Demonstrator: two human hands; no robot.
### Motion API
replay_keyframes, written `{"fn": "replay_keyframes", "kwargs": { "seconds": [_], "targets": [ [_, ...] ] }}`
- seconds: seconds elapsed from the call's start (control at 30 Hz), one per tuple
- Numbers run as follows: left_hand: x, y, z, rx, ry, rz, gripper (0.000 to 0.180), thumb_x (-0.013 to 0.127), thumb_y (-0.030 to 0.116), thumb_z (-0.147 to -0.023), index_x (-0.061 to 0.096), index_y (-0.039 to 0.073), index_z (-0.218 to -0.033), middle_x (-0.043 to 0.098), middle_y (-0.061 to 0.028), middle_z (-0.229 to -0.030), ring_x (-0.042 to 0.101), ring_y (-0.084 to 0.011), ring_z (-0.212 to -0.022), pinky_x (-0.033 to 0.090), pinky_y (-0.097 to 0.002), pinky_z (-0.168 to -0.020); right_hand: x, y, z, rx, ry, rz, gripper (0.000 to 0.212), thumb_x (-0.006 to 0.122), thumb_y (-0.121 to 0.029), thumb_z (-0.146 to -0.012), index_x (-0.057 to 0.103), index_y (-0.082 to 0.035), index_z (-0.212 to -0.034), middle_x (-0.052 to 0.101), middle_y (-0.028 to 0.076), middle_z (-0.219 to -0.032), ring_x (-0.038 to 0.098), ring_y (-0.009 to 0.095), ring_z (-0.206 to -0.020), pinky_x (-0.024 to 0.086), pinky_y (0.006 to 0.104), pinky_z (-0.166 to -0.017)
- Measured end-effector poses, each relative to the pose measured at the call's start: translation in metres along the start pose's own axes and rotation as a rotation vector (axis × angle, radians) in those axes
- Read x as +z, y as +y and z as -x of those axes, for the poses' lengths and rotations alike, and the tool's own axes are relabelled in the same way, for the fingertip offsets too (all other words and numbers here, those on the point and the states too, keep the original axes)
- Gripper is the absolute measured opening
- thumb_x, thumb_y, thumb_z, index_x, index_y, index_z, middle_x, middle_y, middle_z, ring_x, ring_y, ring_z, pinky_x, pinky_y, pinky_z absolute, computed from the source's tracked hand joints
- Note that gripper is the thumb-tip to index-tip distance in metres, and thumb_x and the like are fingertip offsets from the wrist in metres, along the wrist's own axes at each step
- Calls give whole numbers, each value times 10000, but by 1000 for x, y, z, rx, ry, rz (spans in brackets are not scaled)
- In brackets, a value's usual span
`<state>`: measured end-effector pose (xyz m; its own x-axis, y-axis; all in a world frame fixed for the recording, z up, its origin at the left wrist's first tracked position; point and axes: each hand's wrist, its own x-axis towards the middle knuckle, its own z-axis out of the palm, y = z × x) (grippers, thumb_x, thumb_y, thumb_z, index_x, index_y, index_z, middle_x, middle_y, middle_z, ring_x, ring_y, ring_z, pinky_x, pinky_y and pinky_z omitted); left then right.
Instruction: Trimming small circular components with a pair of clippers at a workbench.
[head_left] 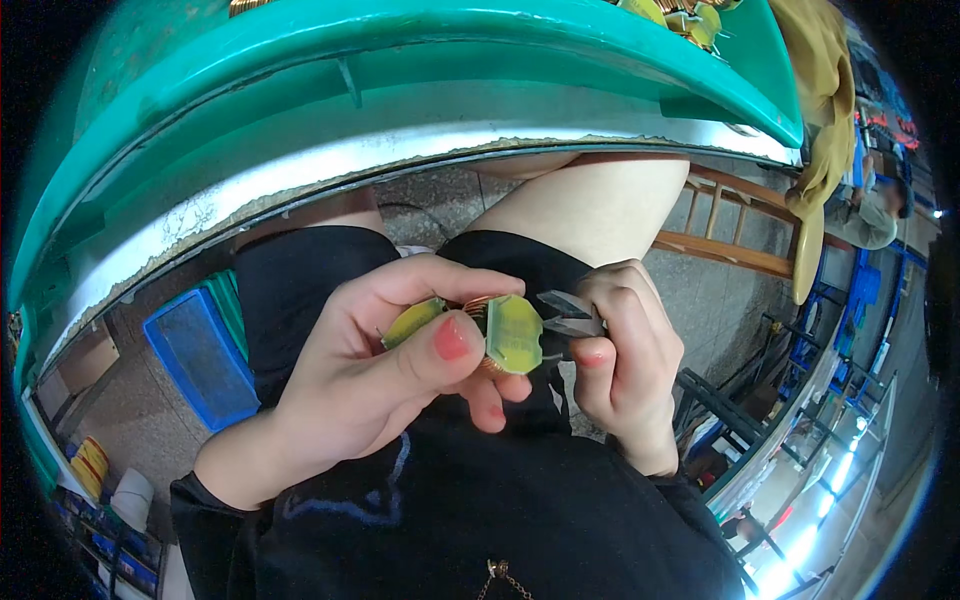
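Over my lap, my left hand (350, 360) is closed around a copper-wound coil (515, 335) with yellow-green end plates. My thumb presses on it from the near side, and fingers curl behind and beneath it. Most of the winding is hidden by the thumb and plates. Just right of the coil, my right hand (635, 345) grips a pair of cutting pliers (570, 322). Their grey jaws are spread apart and point left at the nearer plate. From this angle I cannot tell whether the jaws touch it. The handles are hidden in my fist.
A large green tray (420, 35) stands on the worktable ahead, with several similar coils (690, 22) at its far right. A blue bin (205, 355) is on the floor at left. To the right are wooden slatted furniture (735, 255), a mustard cloth (825, 75) and another person (868, 222).
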<state>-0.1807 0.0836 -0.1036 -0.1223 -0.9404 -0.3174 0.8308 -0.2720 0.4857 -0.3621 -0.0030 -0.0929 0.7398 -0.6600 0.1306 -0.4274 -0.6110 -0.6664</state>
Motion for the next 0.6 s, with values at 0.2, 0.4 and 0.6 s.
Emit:
{"fn": "replay_keyframes", "kwargs": {
  "seconds": [0.2,0.4,0.6],
  "targets": [
    [-4,0,0,-24,-28,17,463,576,272,-893,458,-69,-1183,593,-189,-947,632,-199,-725,512,-221,-507,0,-4,-3,-11,-24,29,285,578,-290,-850,558,-6,-868,529,94,-811,467,239,-694,416,313,-685],
    [-5,-1,-1,-36,-85,133,370,587,157,-892,480,-56,-1175,589,-184,-974,639,-229,-790,559,-294,-634,1,-8,-6,-62,-33,67,281,584,-280,-847,553,-1,-860,518,92,-791,459,239,-673,414,317,-668],
    [-1,2,0,-81,-33,139,369,620,101,-861,485,-55,-1166,593,-178,-975,640,-222,-785,561,-297,-644,-3,-14,-8,-59,-87,148,277,588,-280,-847,539,-7,-835,477,84,-739,431,227,-619,404,309,-600]
  ]
}}
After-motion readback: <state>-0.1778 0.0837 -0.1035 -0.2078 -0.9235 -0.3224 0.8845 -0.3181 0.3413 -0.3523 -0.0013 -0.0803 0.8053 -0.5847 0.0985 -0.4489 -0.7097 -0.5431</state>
